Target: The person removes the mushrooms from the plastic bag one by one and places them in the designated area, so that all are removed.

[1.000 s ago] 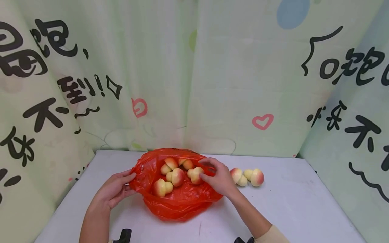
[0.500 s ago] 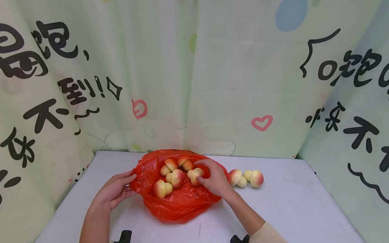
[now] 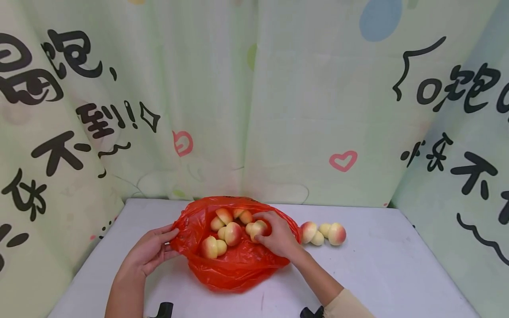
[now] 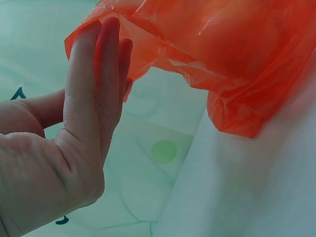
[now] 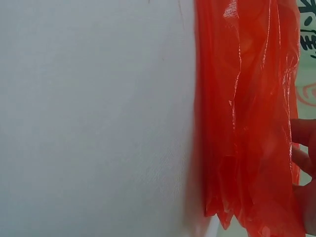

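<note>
A red plastic bag (image 3: 222, 278) lies with its mouth spread wide in the head view. Several mushroom-shaped toys, cream with reddish caps, sit inside, among them a toy mushroom (image 3: 233, 233) near the middle. My left hand (image 3: 149, 251) pinches the bag's left rim, its fingers extended along the outside in the left wrist view. Reaching over the right rim, my right hand (image 3: 280, 236) has thumb and fingers around the rightmost toy mushroom (image 3: 258, 229). In the right wrist view the bag hides much of that hand, and its toy cannot be seen there.
Two more toy mushrooms lie on the white table (image 3: 370, 265) just right of the bag: one mushroom (image 3: 309, 232) close to it, another mushroom (image 3: 336, 234) farther right. A printed curtain (image 3: 294, 110) encloses the table's back and sides.
My right hand has moved left and deeper into the bag, closing on the rightmost toy mushroom, which has turned slightly. My left hand has stayed at the rim.
</note>
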Motion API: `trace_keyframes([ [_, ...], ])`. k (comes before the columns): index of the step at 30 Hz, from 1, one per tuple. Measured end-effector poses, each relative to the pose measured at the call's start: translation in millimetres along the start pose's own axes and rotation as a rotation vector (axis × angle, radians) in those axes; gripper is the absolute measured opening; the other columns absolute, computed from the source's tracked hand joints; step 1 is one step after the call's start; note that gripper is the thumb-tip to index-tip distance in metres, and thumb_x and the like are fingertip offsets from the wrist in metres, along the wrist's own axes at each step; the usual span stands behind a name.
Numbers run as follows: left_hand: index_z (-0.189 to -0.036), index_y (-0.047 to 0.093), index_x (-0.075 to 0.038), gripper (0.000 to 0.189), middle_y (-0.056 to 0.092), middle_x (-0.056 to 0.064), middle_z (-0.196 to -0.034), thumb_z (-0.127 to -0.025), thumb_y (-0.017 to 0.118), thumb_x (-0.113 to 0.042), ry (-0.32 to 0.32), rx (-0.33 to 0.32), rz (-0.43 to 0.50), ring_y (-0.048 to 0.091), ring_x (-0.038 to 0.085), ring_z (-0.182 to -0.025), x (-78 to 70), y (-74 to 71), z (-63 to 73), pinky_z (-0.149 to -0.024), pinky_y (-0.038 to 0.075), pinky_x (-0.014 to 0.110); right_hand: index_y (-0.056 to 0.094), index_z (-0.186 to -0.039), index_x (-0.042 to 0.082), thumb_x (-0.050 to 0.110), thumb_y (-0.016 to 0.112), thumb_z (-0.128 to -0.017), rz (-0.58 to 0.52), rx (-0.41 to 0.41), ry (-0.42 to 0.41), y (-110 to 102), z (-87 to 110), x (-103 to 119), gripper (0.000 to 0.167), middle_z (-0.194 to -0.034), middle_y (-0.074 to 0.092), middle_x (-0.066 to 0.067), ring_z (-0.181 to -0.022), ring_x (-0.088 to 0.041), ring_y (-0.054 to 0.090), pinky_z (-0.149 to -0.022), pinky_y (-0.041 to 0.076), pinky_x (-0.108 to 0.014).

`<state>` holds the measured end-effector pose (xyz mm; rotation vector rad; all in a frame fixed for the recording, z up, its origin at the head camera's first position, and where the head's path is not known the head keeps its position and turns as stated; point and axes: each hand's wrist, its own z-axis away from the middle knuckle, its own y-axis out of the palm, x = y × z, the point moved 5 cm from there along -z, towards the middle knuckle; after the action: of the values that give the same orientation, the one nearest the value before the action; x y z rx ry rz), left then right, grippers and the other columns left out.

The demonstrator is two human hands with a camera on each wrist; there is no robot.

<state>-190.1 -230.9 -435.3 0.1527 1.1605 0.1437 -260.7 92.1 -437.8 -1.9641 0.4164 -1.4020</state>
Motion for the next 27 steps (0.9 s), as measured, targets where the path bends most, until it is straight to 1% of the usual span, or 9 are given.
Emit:
trace_keyframes([
  [2,-0.16,0.036,-0.002,0.06,0.071,0.003,-0.12,-0.108,0.058,-0.023,-0.002,-0.008,0.005,0.076,0.019,-0.101,0.0,0.2,0.0,-0.09,0.063,0.037,0.068,-0.132,0.015,0.008,0.084,-0.086,0.001,0.004,0.002,2,-0.8,-1,0.049,-0.132,0.064,-0.004,-0.126,-0.028,0.059,-0.105,0.056,-0.053],
  [8,-0.16,0.036,-0.002,0.06,0.071,0.003,-0.12,-0.108,0.057,-0.023,0.002,-0.001,-0.001,0.076,0.02,-0.101,0.5,0.7,-1.1,-0.09,0.063,0.038,0.068,-0.129,0.017,0.008,0.084,-0.086,0.021,0.014,0.002,6,-2.4,-3,0.047,-0.128,0.064,-0.004,-0.12,-0.027,0.061,-0.101,0.058,-0.05],
  [12,-0.16,0.036,-0.002,0.06,0.071,0.003,-0.12,-0.108,0.057,-0.023,0.003,-0.002,0.0,0.076,0.02,-0.102,0.7,0.2,-1.6,-0.091,0.063,0.038,0.068,-0.13,0.017,0.008,0.083,-0.087,0.027,0.023,0.007,8,-2.5,-4,0.047,-0.129,0.064,-0.004,-0.121,-0.027,0.061,-0.102,0.057,-0.05],
  [20,-0.159,0.037,-0.002,0.058,0.072,0.002,-0.118,-0.109,0.057,-0.023,0.005,-0.013,0.004,0.077,0.02,-0.101,1.2,-0.3,-1.7,-0.09,0.063,0.038,0.068,-0.128,0.018,0.008,0.082,-0.087,0.042,0.031,0.022,11,-2.1,-5,0.045,-0.128,0.063,-0.005,-0.119,-0.027,0.06,-0.098,0.06,-0.049],
  [27,-0.16,0.036,-0.001,0.06,0.072,0.003,-0.118,-0.108,0.057,-0.023,0.009,-0.003,0.006,0.077,0.02,-0.1,1.8,0.5,-1.6,-0.089,0.064,0.038,0.069,-0.128,0.019,0.008,0.082,-0.087,0.051,0.033,0.034,12,-3.2,-5,0.044,-0.131,0.063,-0.005,-0.122,-0.028,0.059,-0.098,0.06,-0.049],
])
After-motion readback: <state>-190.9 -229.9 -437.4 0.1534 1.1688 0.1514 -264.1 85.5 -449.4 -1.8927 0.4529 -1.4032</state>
